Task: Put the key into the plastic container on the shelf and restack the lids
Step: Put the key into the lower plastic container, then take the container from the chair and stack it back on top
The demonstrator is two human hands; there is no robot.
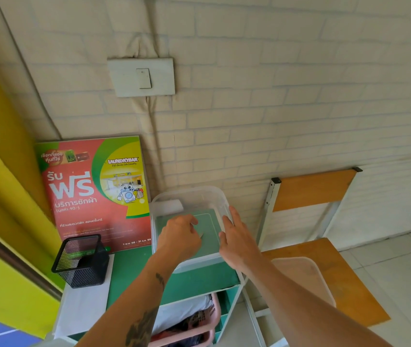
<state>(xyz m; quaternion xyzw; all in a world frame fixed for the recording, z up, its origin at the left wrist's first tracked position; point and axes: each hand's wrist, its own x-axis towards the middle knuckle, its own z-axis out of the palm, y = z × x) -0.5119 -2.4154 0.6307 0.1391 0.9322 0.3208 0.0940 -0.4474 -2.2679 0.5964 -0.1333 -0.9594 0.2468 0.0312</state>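
Observation:
A clear plastic container (pixel 191 196) stands on the green shelf top (pixel 129 266), against the wall. My left hand (pixel 179 236) reaches inside it, fingers curled; a small pointed tip of something, perhaps the key (pixel 202 235), shows at the fingertips. My right hand (pixel 237 241) rests flat against the container's right wall, fingers straight. A translucent lid (pixel 304 274) lies on the wooden chair seat (pixel 349 291) to the right, partly hidden by my right forearm.
A red and green laundry poster (pixel 94 191) leans on the wall at the left. A black mesh pen holder (pixel 81 261) stands in front of it. A pink basket (pixel 199 319) sits on the lower shelf. A light switch (pixel 144 77) is on the wall.

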